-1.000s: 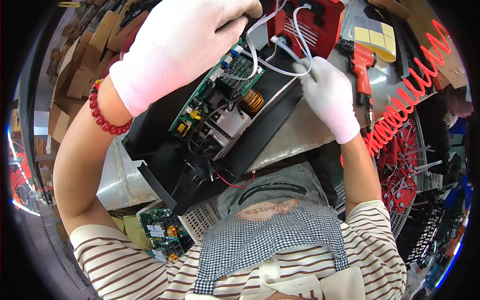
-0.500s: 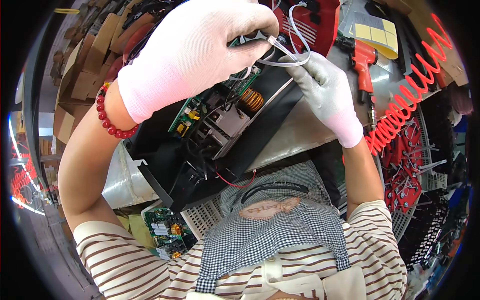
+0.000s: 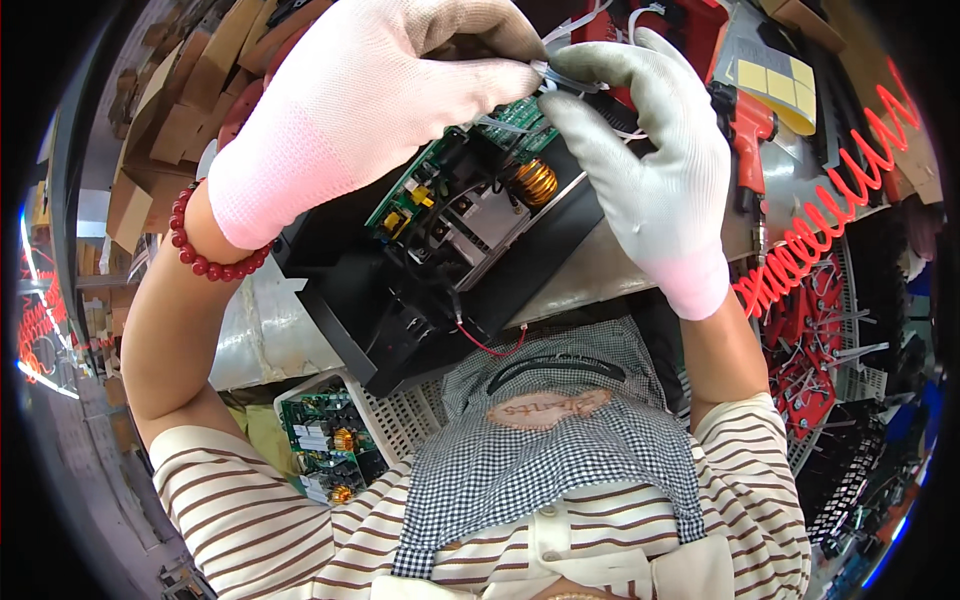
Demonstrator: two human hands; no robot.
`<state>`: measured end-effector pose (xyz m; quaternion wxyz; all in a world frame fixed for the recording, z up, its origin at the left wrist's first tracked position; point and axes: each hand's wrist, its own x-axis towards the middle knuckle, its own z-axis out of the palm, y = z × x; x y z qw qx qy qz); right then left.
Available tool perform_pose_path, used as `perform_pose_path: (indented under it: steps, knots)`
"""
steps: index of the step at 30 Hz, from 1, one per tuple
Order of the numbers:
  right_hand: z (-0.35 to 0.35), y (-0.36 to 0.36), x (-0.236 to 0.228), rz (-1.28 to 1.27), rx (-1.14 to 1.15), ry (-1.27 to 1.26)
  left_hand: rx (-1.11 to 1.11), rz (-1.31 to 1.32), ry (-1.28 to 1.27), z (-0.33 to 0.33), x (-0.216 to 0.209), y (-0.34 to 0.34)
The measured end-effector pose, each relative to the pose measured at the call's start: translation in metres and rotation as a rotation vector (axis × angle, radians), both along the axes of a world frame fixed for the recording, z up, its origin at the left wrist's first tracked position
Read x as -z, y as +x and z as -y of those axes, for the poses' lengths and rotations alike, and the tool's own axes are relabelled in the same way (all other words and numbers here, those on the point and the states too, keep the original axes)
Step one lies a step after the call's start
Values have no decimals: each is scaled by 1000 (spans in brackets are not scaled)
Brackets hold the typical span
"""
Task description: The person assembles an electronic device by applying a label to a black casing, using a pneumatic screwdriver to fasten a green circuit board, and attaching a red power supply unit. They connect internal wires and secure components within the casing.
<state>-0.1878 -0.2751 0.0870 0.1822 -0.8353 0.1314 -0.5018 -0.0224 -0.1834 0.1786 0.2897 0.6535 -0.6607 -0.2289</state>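
Both my hands wear white gloves with pink cuffs, and they meet over the far end of an opened black metal case (image 3: 335,335). My left hand (image 3: 365,105) pinches a small white cable connector (image 3: 541,72) between thumb and fingertips. From the other side, the thumb and forefinger of my right hand (image 3: 665,165) close on the same connector and its wires. A white ribbon cable (image 3: 580,22) runs away beyond the fingertips. Under the hands, the case holds a green circuit board (image 3: 410,190) with a copper coil (image 3: 537,182). The exact grip is partly hidden by the fingers.
A red power tool (image 3: 752,135) lies on the metal bench at right, near a coiled red air hose (image 3: 820,220). Behind stands a red panel (image 3: 700,25) beside yellow label sheets (image 3: 785,85). A white basket (image 3: 400,415) with circuit boards (image 3: 325,440) sits below left.
My right hand has moved up and left from the cable loop to meet the left at the connector. The case appears slightly farther right in view.
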Motion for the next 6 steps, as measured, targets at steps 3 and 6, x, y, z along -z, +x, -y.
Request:
perform_pose_path:
  steps: [3,6]
  knots:
    - [4,6,7,23,-62,159,-45,-73,39,-6,-6,-4]
    - [9,15,13,64,-54,3,-71,-194,48,-7,0,2]
